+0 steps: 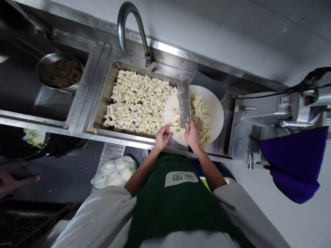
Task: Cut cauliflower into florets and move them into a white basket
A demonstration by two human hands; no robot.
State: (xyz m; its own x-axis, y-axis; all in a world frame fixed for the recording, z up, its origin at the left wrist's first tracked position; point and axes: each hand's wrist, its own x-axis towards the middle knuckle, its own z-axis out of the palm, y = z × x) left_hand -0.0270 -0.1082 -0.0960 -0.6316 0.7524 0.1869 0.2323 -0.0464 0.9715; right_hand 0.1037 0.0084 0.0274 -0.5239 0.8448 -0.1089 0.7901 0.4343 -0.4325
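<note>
My right hand point(192, 134) is wrapped round the handle of a cleaver point(184, 103). The broad blade lies over a round white cutting board point(218, 112), with pale bits stuck to it. Cut cauliflower point(201, 110) is heaped right of the blade, and smaller pieces lie to its left. At the board's near left edge my left hand point(162, 137) is closed, thumb and fingertips together beside small cauliflower bits; whether it holds one is unclear. The board overlaps the right end of a rectangular metal basin point(104, 98), whose bottom is covered with chopped cauliflower florets point(141, 103).
A curved faucet point(129, 8) rises behind the basin. In the left sink stands a metal bowl point(38, 70) of dark contents. A plastic bag point(113, 172) with pale contents is below the counter. A purple cloth point(294, 162) hangs at right. Another person's hand point(20, 181) shows at far left.
</note>
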